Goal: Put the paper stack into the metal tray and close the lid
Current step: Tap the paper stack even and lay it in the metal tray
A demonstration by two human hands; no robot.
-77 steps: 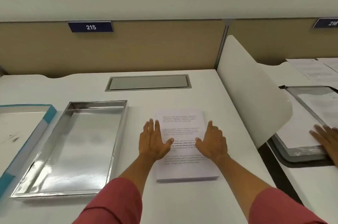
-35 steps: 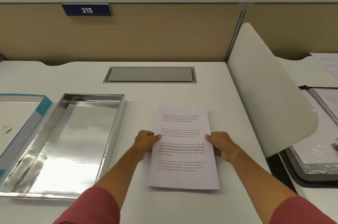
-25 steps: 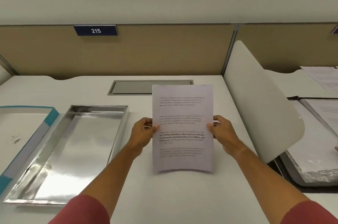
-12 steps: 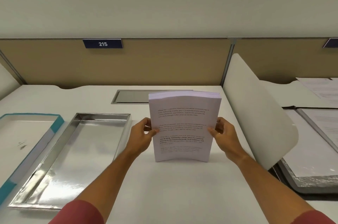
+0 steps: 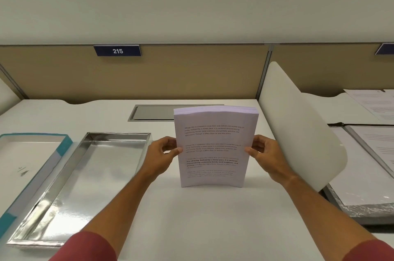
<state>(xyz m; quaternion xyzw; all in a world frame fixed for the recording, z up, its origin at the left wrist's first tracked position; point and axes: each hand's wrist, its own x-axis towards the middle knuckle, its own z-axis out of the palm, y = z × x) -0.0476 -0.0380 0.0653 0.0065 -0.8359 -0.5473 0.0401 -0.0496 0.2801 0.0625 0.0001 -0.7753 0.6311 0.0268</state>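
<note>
A thick stack of printed white paper (image 5: 213,147) stands upright on its bottom edge on the white desk, slightly bowed. My left hand (image 5: 162,154) grips its left edge and my right hand (image 5: 264,154) grips its right edge. The shiny metal tray (image 5: 136,154) lies empty on the desk to the left of the stack. Farther left lies the lid (image 5: 61,150), white inside with a teal rim, open side up.
A curved white divider panel (image 5: 302,128) stands close to my right hand. Beyond it, the neighbouring desk holds another tray with papers (image 5: 366,175). A grey cable hatch (image 5: 153,112) sits in the desk behind the stack. A tan partition with sign 215 (image 5: 117,51) closes the back.
The stack lay flat under my palms. I gripped its sides, lifted it and tipped it upright, and its bottom edge came down onto the desk.
</note>
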